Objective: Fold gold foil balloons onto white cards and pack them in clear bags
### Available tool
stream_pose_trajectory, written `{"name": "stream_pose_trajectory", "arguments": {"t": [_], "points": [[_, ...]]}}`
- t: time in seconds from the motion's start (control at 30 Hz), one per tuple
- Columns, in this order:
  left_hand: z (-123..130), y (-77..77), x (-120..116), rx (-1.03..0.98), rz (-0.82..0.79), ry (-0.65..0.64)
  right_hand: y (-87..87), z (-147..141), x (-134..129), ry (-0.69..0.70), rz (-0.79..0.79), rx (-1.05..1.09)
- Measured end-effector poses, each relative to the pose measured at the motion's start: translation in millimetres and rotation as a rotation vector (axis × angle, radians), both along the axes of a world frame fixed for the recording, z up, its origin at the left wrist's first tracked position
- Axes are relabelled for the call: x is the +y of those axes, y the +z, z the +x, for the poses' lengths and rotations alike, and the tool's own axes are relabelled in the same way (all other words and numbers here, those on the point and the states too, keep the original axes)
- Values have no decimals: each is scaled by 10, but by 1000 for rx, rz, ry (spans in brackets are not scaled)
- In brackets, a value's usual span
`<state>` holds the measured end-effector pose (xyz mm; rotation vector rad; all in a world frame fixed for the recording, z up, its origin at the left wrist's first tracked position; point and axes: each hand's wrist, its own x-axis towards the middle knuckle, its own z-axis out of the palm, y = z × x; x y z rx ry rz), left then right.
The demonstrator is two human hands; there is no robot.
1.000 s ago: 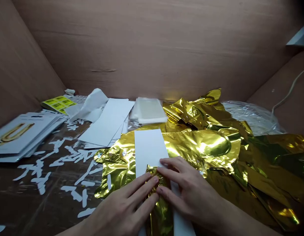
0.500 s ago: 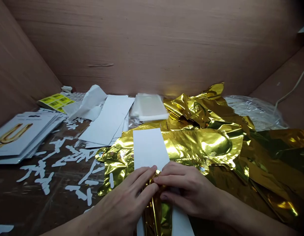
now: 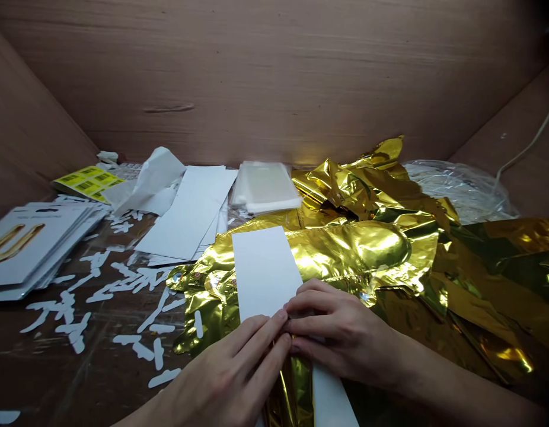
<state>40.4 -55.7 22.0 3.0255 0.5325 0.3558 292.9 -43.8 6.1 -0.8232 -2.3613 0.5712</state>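
A long white card lies over gold foil near the bottom centre. On its lower part rests a narrow folded gold foil piece, pinched at its top end by both hands. My left hand is closed on the foil from the left, its fingertips touching those of the other hand. My right hand closes on the same foil end from the right, over the card's right edge. The fingers hide the top of the folded foil. Behind the card, a flat gold foil balloon stretches to the right.
Printed cards are stacked at the left, near yellow labels. Small white scraps litter the dark table. White cards and clear bags lie behind. More gold foil and clear plastic are at the right.
The fingertips of both hands have come closer together and cover more of the foil's top end. The whole view has shifted slightly, with the surroundings now a little further left and higher.
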Motion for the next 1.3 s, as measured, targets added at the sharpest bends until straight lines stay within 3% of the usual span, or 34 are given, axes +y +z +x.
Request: {"name": "stream_pose_trajectory", "arguments": {"t": [0.23,0.43,0.63,0.73,0.83,0.9,1.0,1.07,1.17,1.3], "points": [[-47,-139,-45,-104,154,-7,-6,11,-15,-40,0,-7],[-75,-93,-76,-86,165,-17,12,3,-13,-5,-38,32],[-40,-178,-165,-141,162,42,20,-5,-15,-74,-38,37],[-47,-151,-166,-90,128,-1,2,0,-19,-176,-26,-3],[-70,-91,-131,-11,48,-67,-29,-8,-9,-389,-27,-7],[-83,-60,-110,-18,4,-68,-52,-23,7,-483,-109,68],[-91,-23,-94,-39,-36,-67,-55,-35,51,-501,-385,325],[-87,-17,-91,-35,-54,-73,-12,-17,89,-461,-627,454],[-65,-92,-97,-47,-69,-86,104,40,140,-331,-910,398],[-39,-287,-91,-118,-12,-86,192,91,169,-325,-889,311]]}}
